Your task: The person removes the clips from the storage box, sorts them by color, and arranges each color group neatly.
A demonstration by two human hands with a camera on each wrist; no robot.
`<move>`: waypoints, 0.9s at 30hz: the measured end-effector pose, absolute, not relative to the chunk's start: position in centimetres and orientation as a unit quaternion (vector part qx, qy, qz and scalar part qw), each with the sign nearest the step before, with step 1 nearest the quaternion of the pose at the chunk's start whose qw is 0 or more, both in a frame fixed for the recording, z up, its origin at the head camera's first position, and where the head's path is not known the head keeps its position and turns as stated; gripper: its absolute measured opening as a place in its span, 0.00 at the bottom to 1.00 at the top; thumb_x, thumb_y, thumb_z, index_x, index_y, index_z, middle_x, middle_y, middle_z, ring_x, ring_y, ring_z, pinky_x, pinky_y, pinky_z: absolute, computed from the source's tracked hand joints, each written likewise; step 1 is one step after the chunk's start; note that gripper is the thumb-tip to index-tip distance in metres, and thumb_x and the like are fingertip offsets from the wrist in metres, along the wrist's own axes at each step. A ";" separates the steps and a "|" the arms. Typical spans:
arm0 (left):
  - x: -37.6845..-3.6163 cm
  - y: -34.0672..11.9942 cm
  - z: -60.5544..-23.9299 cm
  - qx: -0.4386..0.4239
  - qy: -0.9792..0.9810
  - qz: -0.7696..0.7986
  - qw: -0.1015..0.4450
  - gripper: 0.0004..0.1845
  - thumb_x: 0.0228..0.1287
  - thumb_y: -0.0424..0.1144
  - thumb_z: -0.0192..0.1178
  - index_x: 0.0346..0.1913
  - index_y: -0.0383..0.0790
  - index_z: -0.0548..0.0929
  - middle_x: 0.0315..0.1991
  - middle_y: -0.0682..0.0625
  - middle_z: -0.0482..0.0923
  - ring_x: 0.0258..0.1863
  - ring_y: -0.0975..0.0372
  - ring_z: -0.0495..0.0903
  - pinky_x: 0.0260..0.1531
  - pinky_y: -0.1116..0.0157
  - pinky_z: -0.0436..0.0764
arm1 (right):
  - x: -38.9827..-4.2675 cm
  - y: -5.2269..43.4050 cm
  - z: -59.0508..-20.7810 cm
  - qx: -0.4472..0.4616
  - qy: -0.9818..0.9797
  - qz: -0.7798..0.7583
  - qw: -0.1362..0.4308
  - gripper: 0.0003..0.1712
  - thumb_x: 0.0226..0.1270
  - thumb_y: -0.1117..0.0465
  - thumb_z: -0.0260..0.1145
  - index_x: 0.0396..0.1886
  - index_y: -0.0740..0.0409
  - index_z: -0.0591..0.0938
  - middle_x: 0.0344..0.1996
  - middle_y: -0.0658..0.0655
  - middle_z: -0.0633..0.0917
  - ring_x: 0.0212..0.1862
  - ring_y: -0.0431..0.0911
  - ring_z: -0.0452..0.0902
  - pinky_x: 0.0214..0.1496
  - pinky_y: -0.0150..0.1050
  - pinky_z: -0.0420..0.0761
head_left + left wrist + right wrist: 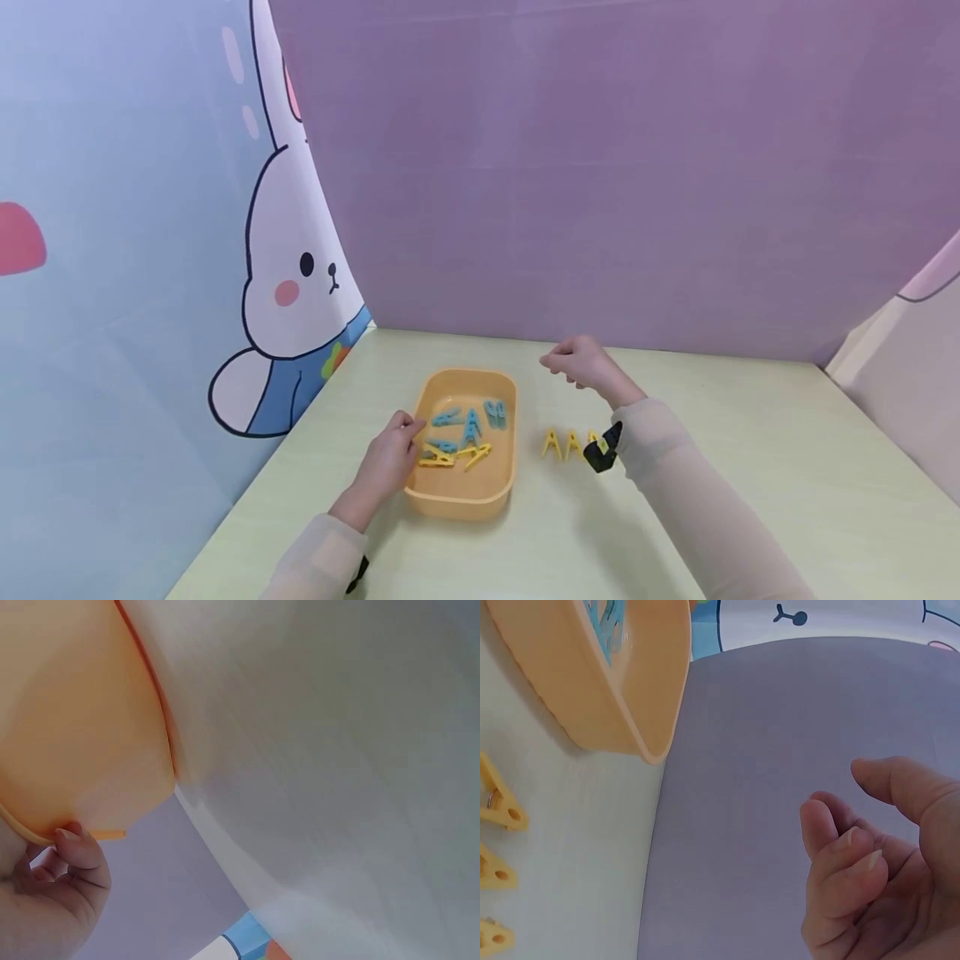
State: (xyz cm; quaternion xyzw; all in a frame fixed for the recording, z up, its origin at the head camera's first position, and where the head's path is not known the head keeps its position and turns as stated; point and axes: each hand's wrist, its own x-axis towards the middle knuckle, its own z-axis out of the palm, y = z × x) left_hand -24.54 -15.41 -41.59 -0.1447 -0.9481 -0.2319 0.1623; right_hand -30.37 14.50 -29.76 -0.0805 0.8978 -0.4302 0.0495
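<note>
A yellow-orange plastic basin (459, 507) stands on the table, with several blue clothespins (471, 427) and a few yellow clothespins (477, 455) lying inside. My left hand (392, 457) pinches its left rim; in the left wrist view, the thumb (80, 847) presses against the outer wall. Above the table, beyond the basin's right side, hovers my right hand (587, 364). Nothing is between its loosely curled fingers (847, 877) and the thumb, which are apart in the right wrist view. Yellow clothespins (552, 444) stand in a row right of the basin, partly hidden by the right wrist.
The pale table (757, 467) extends to the right of the row. A purple backdrop (600, 183) rises behind its far edge, and a blue panel with a cartoon rabbit (285, 250) borders the left side. A black strap piece (602, 454) hangs at the right wrist.
</note>
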 end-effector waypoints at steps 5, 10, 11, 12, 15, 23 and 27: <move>-24.6 -15.2 -41.6 -0.140 -0.950 -0.233 0.156 0.18 0.56 0.23 0.57 0.52 0.26 0.77 0.38 0.50 0.66 0.29 0.62 0.70 0.25 0.69 0.72 | -30.2 13.7 -29.8 -0.090 0.901 -0.421 0.049 0.13 0.63 0.57 0.61 0.36 0.63 0.83 0.27 0.55 0.79 0.22 0.44 0.66 0.21 0.34 0.69; -24.5 -15.1 -41.6 -0.137 -0.950 -0.233 0.154 0.19 0.56 0.23 0.56 0.52 0.27 0.77 0.38 0.50 0.66 0.30 0.62 0.70 0.26 0.69 0.73 | -30.2 13.0 -29.8 -0.091 0.900 -0.424 0.050 0.12 0.63 0.57 0.61 0.36 0.63 0.83 0.26 0.54 0.79 0.21 0.43 0.65 0.20 0.33 0.68; -24.6 -15.0 -41.6 -0.138 -0.950 -0.232 0.154 0.19 0.56 0.23 0.57 0.52 0.26 0.77 0.38 0.50 0.66 0.30 0.62 0.70 0.26 0.69 0.73 | -30.2 12.8 -29.8 -0.092 0.900 -0.424 0.050 0.12 0.63 0.57 0.61 0.36 0.63 0.83 0.26 0.54 0.79 0.21 0.44 0.65 0.20 0.33 0.68; -24.6 -15.0 -41.6 -0.140 -0.950 -0.232 0.155 0.18 0.56 0.23 0.57 0.52 0.26 0.77 0.37 0.50 0.66 0.30 0.62 0.70 0.26 0.69 0.73 | -30.2 12.6 -29.8 -0.091 0.899 -0.426 0.051 0.12 0.63 0.57 0.61 0.36 0.62 0.83 0.26 0.55 0.79 0.21 0.44 0.65 0.20 0.34 0.68; -24.6 -14.9 -41.5 -0.140 -0.950 -0.231 0.155 0.18 0.56 0.23 0.57 0.52 0.26 0.77 0.37 0.50 0.66 0.30 0.62 0.70 0.26 0.69 0.73 | -30.2 12.3 -29.9 -0.095 0.900 -0.422 0.050 0.13 0.63 0.57 0.61 0.38 0.62 0.83 0.28 0.56 0.79 0.21 0.44 0.66 0.21 0.34 0.68; -24.5 -14.8 -41.5 -0.145 -0.951 -0.226 0.157 0.18 0.56 0.23 0.56 0.52 0.26 0.77 0.37 0.50 0.66 0.29 0.62 0.69 0.26 0.69 0.72 | -30.4 11.3 -30.2 -0.099 0.901 -0.419 0.052 0.12 0.63 0.56 0.62 0.37 0.61 0.83 0.31 0.58 0.80 0.22 0.43 0.66 0.21 0.33 0.69; -24.5 -14.8 -41.5 -0.146 -0.950 -0.224 0.159 0.18 0.56 0.23 0.56 0.52 0.26 0.77 0.37 0.50 0.66 0.29 0.63 0.69 0.25 0.69 0.72 | -30.5 10.8 -30.4 -0.103 0.901 -0.419 0.054 0.12 0.62 0.56 0.62 0.35 0.60 0.84 0.29 0.56 0.80 0.23 0.44 0.68 0.21 0.33 0.69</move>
